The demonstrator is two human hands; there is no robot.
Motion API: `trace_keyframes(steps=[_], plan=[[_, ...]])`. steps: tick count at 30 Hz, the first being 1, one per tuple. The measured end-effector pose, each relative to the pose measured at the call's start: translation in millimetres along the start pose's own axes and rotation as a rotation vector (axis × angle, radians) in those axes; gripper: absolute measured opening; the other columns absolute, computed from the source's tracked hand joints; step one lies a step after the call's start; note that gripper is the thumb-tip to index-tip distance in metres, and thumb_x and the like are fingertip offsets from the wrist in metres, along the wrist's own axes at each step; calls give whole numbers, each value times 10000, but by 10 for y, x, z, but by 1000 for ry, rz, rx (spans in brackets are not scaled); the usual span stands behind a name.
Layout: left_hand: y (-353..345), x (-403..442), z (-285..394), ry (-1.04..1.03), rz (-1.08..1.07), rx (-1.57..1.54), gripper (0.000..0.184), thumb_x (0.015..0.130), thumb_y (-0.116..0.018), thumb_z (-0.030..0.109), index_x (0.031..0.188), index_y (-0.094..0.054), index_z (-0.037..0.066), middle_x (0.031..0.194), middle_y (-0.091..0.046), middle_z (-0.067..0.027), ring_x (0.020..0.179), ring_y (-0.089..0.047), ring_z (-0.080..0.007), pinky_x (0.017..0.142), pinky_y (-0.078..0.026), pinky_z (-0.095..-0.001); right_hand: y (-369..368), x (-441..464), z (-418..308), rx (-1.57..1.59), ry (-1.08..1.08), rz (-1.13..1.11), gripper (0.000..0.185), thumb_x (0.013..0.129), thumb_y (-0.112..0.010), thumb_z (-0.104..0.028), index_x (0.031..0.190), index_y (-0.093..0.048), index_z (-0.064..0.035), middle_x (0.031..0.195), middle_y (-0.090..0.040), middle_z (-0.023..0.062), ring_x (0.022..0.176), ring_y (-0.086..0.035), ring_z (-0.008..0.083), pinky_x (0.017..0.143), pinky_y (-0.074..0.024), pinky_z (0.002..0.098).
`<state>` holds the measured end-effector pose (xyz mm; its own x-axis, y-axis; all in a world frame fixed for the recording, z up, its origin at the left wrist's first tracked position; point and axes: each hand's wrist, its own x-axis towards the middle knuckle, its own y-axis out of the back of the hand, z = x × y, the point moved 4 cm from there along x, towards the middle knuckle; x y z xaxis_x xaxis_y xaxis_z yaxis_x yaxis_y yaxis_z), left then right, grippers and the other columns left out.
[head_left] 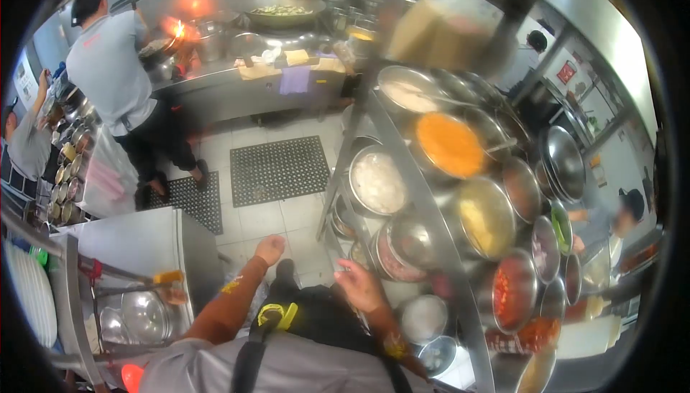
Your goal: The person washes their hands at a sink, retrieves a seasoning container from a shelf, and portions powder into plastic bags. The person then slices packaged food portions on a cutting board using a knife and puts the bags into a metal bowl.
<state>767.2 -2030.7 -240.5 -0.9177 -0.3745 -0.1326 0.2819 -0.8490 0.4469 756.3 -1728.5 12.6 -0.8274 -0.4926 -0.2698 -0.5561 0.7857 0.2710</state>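
Head view, looking down, shows two bare hands with nothing visible in either. The left hand is loosely closed, its fingers curled in, above the tiled floor. The right hand has its fingers partly spread, beside the metal rack. Nearest to it is a bowl of pinkish food on a lower level of the rack, with a shiny metal bowl overlapping it in view. Beyond these is a bowl of white food; a container of orange food stands higher up. Contact between the right hand and any bowl cannot be made out.

Good handling here, as I judge it, means keeping both elbows close, since the rack crowds the right side and a steel cabinet the left. A hand going between the levels would do best low and level, clear of the slanting rack edge and the bowl rims. Full, open bowls seem to call for two hands and no tilt. Flame burns near a co-worker, so steps should be short and steady.
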Motion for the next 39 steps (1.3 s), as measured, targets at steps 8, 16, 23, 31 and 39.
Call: trace_keyframes(steps=[8, 16, 23, 31, 39], plan=[[716, 793, -2223, 18, -843, 1155, 163, 713, -688, 239, 784, -729, 97, 858, -705, -120, 788, -678, -270, 681, -543, -423, -239, 1275, -338, -20, 14, 87, 393, 888, -646, -179, 1225, -560, 5, 1004, -674, 146, 904, -661, 189, 801, -518, 309], [1669, 2010, -1907, -78, -864, 1333, 212, 760, -653, 223, 895, -733, 81, 916, -692, -123, 847, -669, -292, 716, -538, -419, -531, 2427, -1039, -49, -37, 86, 414, 889, -649, -217, 1225, -560, 8, 982, -672, 151, 891, -661, 190, 791, -519, 308], [1758, 3109, -1094, 235, -410, 725, 304, 825, -506, 202, 951, -701, 5, 995, -668, -214, 914, -661, -333, 806, -523, -404, -461, 2722, -842, 58, -13, 174, 424, 904, -626, -220, 1258, -547, -2, 1010, -662, 144, 913, -646, 187, 798, -518, 309], [1356, 3173, -420, 182, -372, 575, 328, 827, -485, 207, 1019, -687, 31, 1130, -643, -193, 1104, -593, -335, 967, -458, -398, -332, 2983, -945, 140, 13, 167, 393, 901, -630, -170, 1258, -559, -23, 1019, -658, 90, 929, -618, 137, 829, -496, 286], [1753, 3733, -1218, 276, -605, 884, 330, 869, -498, 239, 795, -679, -27, 715, -660, -171, 617, -653, -274, 656, -535, -397, -290, 3428, -1021, 98, 37, 329, 382, 890, -637, -190, 1230, -577, -25, 881, -665, 93, 796, -634, 145, 747, -514, 292]])
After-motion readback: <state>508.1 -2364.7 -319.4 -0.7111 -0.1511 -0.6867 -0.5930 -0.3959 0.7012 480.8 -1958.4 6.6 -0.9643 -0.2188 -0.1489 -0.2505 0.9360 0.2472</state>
